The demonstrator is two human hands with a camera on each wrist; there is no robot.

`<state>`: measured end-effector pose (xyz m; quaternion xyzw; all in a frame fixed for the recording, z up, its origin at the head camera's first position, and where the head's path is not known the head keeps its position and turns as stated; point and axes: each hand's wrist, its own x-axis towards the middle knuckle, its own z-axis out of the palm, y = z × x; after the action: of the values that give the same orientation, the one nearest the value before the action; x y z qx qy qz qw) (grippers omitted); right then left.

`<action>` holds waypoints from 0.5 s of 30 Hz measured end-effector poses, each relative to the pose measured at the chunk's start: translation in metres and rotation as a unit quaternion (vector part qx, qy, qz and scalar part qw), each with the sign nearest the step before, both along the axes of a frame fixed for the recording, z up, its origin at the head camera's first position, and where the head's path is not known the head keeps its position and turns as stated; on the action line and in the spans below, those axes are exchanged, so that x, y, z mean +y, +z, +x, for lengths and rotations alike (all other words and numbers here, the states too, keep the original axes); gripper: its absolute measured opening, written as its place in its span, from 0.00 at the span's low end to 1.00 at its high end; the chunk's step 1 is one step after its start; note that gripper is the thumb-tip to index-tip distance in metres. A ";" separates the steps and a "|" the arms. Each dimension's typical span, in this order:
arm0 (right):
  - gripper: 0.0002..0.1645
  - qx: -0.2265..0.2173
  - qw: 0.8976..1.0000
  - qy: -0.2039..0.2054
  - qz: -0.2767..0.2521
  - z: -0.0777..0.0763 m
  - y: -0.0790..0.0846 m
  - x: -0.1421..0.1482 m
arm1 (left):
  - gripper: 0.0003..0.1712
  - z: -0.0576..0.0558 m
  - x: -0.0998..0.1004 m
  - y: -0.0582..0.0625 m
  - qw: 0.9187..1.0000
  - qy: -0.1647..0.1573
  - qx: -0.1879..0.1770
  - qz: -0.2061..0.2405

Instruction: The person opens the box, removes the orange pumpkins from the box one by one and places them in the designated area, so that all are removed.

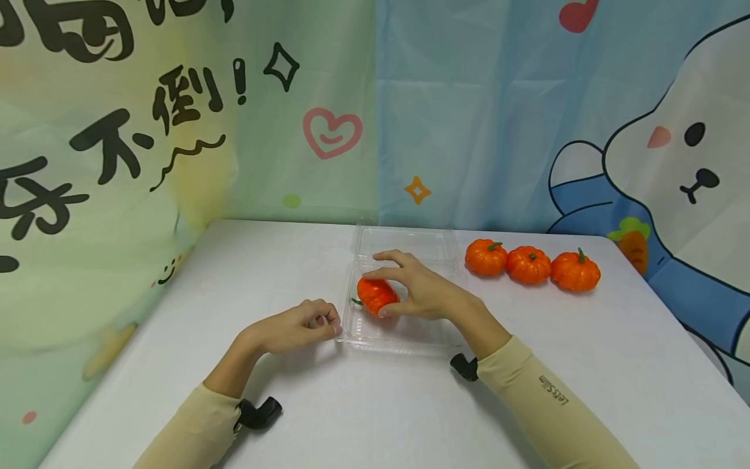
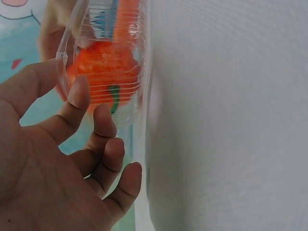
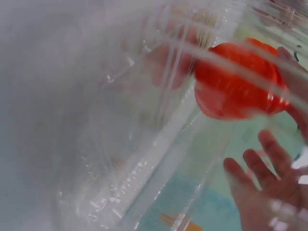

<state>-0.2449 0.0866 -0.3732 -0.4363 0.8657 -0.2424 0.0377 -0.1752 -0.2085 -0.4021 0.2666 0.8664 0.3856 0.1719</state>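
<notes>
An orange toy pumpkin [image 1: 375, 294] with a green stem lies tipped on its side, stem pointing left, in the left part of a clear plastic box [image 1: 430, 335]. My right hand [image 1: 426, 291] grips it from the right, thumb on the near side and fingers over the far side. At the box's front left corner, my left hand [image 1: 295, 327] pinches the rim between thumb and index finger. The other left fingers are loosely bent, as the left wrist view shows. Through the ribbed plastic wall, the pumpkin [image 2: 108, 67] appears there too.
Three more orange pumpkins stand in a row right of the box: a left one [image 1: 485, 258], a middle one [image 1: 528, 266] and a right one [image 1: 576, 271]. The box's clear lid [image 1: 404, 240] lies folded back toward the printed curtain [image 1: 469, 130] behind the white table [image 1: 281, 260].
</notes>
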 end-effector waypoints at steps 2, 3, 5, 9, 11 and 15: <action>0.37 0.000 1.000 0.001 0.003 0.000 -0.001 0.000 | 0.05 0.000 0.000 0.000 1.000 0.000 0.000 -0.002; 0.37 -0.001 1.000 0.001 0.003 0.000 -0.002 0.001 | 0.05 0.000 0.000 0.000 1.000 0.000 0.000 -0.003; 0.37 -0.004 1.000 0.000 0.004 0.000 -0.002 0.001 | 0.04 0.000 0.001 0.001 1.000 0.003 -0.002 -0.005; 0.38 -0.006 1.000 0.002 0.003 0.000 -0.002 0.002 | 0.04 0.001 0.001 0.001 1.000 0.005 -0.002 -0.007; 0.38 -0.004 1.000 0.006 0.000 0.000 -0.002 0.002 | 0.05 0.001 0.000 0.001 1.000 0.004 0.001 -0.007; 0.36 -0.002 1.000 0.016 -0.010 0.002 -0.001 0.001 | 0.06 0.001 0.000 0.001 1.000 0.003 0.005 -0.009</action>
<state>-0.2429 0.0875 -0.3747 -0.4501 0.8559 -0.2517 0.0389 -0.1740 -0.2084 -0.4014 0.2648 0.8714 0.3769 0.1687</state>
